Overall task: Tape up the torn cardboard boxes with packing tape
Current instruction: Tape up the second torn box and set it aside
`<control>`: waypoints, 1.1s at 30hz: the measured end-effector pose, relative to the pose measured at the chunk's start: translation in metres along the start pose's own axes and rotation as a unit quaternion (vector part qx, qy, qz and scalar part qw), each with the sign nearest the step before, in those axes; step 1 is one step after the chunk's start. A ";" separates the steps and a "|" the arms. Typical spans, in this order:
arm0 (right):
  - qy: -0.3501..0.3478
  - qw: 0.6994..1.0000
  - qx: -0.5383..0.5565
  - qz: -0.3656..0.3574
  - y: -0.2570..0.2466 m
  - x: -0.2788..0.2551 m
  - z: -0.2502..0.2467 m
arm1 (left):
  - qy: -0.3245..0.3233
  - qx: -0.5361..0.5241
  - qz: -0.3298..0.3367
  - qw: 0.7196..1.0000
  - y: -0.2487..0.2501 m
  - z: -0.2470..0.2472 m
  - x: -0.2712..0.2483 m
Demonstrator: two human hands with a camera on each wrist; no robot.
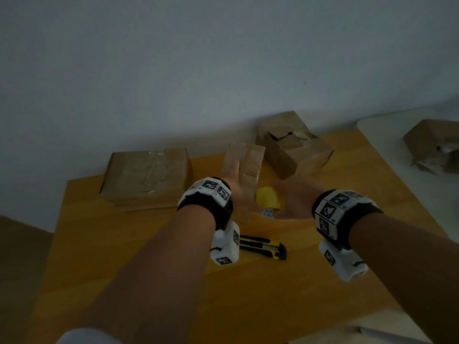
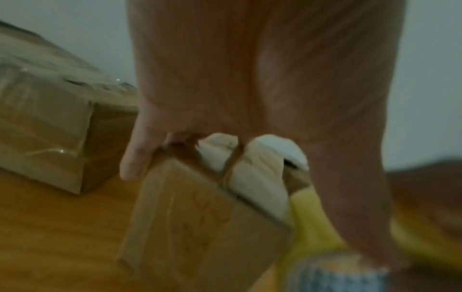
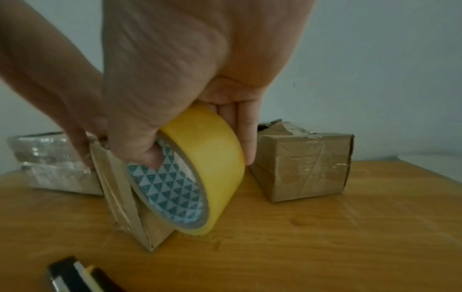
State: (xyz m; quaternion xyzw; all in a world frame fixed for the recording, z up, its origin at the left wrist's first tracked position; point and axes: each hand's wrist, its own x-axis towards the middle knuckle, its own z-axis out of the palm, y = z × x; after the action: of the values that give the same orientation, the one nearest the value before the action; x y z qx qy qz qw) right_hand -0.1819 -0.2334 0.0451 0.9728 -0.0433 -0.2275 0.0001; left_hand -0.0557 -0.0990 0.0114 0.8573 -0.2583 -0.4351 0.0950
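A small flat cardboard box (image 1: 246, 170) stands upright on end on the wooden table (image 1: 149, 269). My left hand (image 1: 234, 181) grips it from the left side, thumb on the near face (image 2: 130, 162). In the left wrist view the box's top flaps (image 2: 250, 171) look torn and pale. My right hand (image 1: 290, 197) holds a yellow roll of packing tape (image 3: 217, 177) against the box's right side (image 3: 120, 189), thumb inside the patterned core and fingers (image 3: 246, 138) over the outside. Whether any tape is stuck to the box is hidden.
A large flat box (image 1: 146, 172) covered in clear tape lies at the back left. A torn box (image 1: 295, 147) sits behind the hands. A yellow-black utility knife (image 1: 263, 247) lies close in front. Another torn box (image 1: 432, 145) rests on a white surface at the right.
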 end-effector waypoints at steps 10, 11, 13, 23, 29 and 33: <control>-0.001 1.000 -0.001 0.004 -0.004 0.000 -0.003 | 0.107 0.023 0.004 0.994 -0.010 0.031 -0.005; 0.004 1.000 -0.001 0.002 -0.005 0.000 -0.004 | 0.112 0.041 0.000 0.993 -0.010 0.032 -0.009; 0.020 1.000 -0.007 -0.002 -0.004 -0.001 -0.006 | 0.140 0.061 0.005 0.988 -0.008 0.033 -0.012; 0.073 0.997 -0.002 -0.025 -0.005 0.002 -0.037 | 0.150 0.022 0.115 0.982 -0.021 0.020 0.002; 0.111 0.982 0.152 -0.021 -0.009 0.012 -0.021 | 0.132 -0.041 0.131 0.982 -0.026 0.003 0.006; 0.110 0.977 0.185 -0.006 -0.007 0.013 -0.016 | 0.110 0.015 0.120 0.987 -0.027 0.001 0.012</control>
State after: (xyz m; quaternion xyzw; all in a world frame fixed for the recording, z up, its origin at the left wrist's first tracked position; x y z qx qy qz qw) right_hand -0.1621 -0.2282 0.0538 0.9753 -0.0789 -0.1072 -0.1763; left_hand -0.0407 -0.0830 -0.0080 0.8640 -0.3540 -0.3195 0.1616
